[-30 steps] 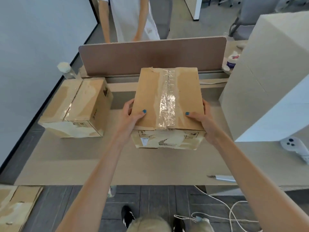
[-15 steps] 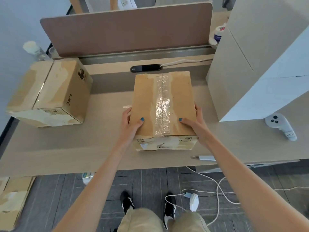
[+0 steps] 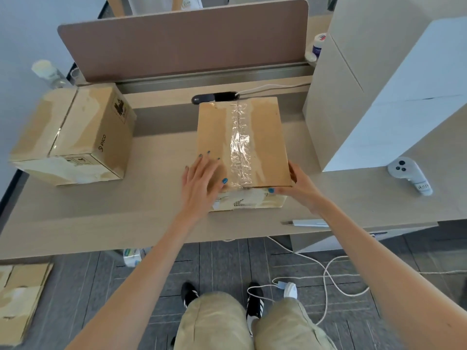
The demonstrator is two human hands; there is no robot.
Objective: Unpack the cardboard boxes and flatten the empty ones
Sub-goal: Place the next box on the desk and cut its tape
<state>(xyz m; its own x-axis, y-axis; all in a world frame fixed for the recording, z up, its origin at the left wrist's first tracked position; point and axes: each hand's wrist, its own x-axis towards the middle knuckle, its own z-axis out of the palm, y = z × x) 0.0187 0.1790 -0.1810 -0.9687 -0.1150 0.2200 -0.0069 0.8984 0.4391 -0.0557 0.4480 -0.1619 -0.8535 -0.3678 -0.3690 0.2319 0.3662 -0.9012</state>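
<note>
Counting outward from the person's feet: one sheet of flattened cardboard (image 3: 17, 299) on the floor at eight o'clock, two sealed brown boxes on the desk (image 3: 126, 218), and one tall pale carton (image 3: 379, 84) at two o'clock.

The taped box (image 3: 262, 137) sits dead ahead at twelve o'clock, its near end close to the desk's front edge, with a strip of crinkled clear tape running down its top. The left hand (image 3: 202, 183) lies flat on the box's near left corner, fingers straight and spread. The right hand (image 3: 300, 185) clasps the near right corner, with the thumb laid along the top's front edge and the fingers wrapped down the right side.

A white cable (image 3: 326, 274) loops over the floor at four o'clock. A cutter (image 3: 308, 223) lies on the desk edge just under the right forearm. A white controller (image 3: 409, 175) rests at three o'clock, beside the carton. The second box (image 3: 75, 132) stands at ten o'clock, well apart from the taped one. Just behind the taped box lies a black device (image 3: 214, 97), and beyond that the divider panel (image 3: 182, 41) closes off the far side of the desk.
</note>
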